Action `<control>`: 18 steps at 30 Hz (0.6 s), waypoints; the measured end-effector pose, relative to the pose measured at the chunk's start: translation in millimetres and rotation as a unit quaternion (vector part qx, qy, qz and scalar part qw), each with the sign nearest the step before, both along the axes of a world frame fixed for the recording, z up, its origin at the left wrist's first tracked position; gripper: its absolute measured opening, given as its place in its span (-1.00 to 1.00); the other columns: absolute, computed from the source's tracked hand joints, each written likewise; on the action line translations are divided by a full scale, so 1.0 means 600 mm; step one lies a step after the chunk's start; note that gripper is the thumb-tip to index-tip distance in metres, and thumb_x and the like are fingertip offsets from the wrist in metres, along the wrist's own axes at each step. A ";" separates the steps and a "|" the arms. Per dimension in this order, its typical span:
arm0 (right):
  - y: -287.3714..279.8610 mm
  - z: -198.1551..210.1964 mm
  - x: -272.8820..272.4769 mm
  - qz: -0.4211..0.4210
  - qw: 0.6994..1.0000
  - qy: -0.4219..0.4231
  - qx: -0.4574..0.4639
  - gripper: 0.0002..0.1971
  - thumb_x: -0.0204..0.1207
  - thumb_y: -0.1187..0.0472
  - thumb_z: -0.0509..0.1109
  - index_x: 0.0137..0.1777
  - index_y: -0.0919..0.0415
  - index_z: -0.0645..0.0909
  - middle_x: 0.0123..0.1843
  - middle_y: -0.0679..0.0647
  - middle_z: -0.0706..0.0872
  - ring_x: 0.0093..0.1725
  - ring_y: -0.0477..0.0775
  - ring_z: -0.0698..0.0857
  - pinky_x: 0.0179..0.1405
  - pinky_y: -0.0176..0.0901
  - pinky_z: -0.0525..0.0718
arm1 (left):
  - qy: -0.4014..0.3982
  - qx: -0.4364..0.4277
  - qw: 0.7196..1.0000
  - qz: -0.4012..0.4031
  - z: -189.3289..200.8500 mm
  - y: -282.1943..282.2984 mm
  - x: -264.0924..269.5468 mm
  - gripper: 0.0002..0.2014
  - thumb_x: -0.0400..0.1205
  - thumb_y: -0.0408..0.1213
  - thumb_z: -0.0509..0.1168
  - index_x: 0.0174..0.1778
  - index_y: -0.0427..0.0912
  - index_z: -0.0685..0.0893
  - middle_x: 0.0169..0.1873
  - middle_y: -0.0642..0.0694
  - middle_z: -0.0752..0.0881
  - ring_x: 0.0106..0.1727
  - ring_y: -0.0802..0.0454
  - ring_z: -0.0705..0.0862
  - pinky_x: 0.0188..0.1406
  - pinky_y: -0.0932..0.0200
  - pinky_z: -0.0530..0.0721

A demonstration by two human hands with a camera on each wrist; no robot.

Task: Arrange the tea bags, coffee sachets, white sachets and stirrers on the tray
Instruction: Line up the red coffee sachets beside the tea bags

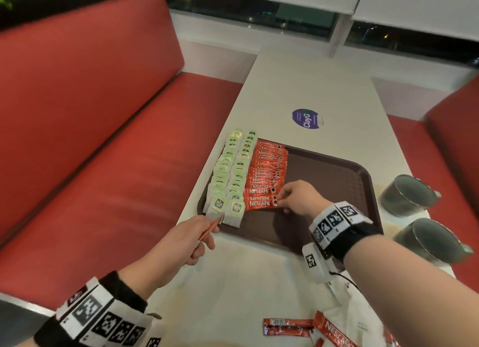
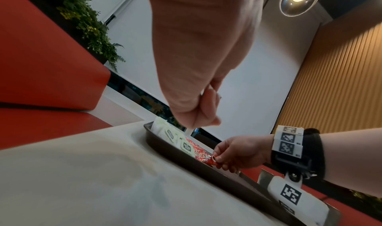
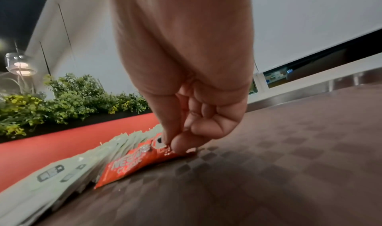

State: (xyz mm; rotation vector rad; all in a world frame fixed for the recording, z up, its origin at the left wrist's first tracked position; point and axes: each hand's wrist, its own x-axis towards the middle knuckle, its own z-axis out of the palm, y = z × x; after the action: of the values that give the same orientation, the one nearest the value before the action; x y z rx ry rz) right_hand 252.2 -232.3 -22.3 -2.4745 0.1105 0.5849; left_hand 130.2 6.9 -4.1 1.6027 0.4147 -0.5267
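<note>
We find the coffee step in hand: the right hand (image 1: 298, 197) pinches the nearest coffee sachet (image 1: 260, 205) by its end, laying it at the near end of the red row on the tray (image 1: 324, 170), beside the tea bags (image 1: 230, 175). The left hand (image 1: 189, 239), poised by the tray's near corner, grips spare sachets (image 1: 211, 228). Next, we judge, release squarely, then take another
</note>
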 end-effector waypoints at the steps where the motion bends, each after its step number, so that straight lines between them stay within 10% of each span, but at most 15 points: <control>1: 0.006 -0.004 0.007 -0.007 1.000 0.009 0.000 -0.80 0.51 0.32 0.45 -0.30 0.10 0.58 -0.35 0.00 0.67 -0.45 -0.13 0.63 -0.42 -0.34 0.54 | -0.001 0.002 1.000 -0.004 -0.001 0.003 -0.001 -0.69 0.61 -0.14 0.19 0.02 -0.35 0.61 -0.31 -0.17 0.59 -0.57 0.10 0.30 -0.63 0.27 0.18; 12: 0.018 -0.003 0.016 0.027 0.996 0.031 -0.077 -0.91 0.49 0.21 0.44 -0.20 0.15 0.59 -0.30 0.04 0.67 -0.42 -0.07 0.61 -0.53 -0.39 0.54 | -0.020 0.011 1.000 0.000 -0.016 0.027 -0.017 -0.76 0.62 -0.25 0.23 -0.05 -0.41 0.59 -0.34 -0.12 0.58 -0.59 0.14 0.31 -0.62 0.31 0.20; 18: 0.028 0.015 0.009 0.093 0.984 0.009 -0.151 -0.81 0.59 0.15 0.32 -0.26 0.15 0.53 -0.12 0.12 0.67 -0.08 0.15 0.72 -0.07 -0.13 0.70 | -0.021 0.013 1.000 -0.014 -0.014 0.014 -0.014 -0.85 0.68 -0.30 0.20 -0.16 -0.25 0.61 -0.33 -0.13 0.59 -0.52 0.11 0.32 -0.57 0.26 0.23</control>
State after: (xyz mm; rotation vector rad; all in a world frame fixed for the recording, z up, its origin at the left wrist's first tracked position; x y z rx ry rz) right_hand 257.8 -215.5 -13.5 -2.7960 -0.0296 0.7141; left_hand 121.7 15.3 -12.5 1.6437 0.3704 -0.5097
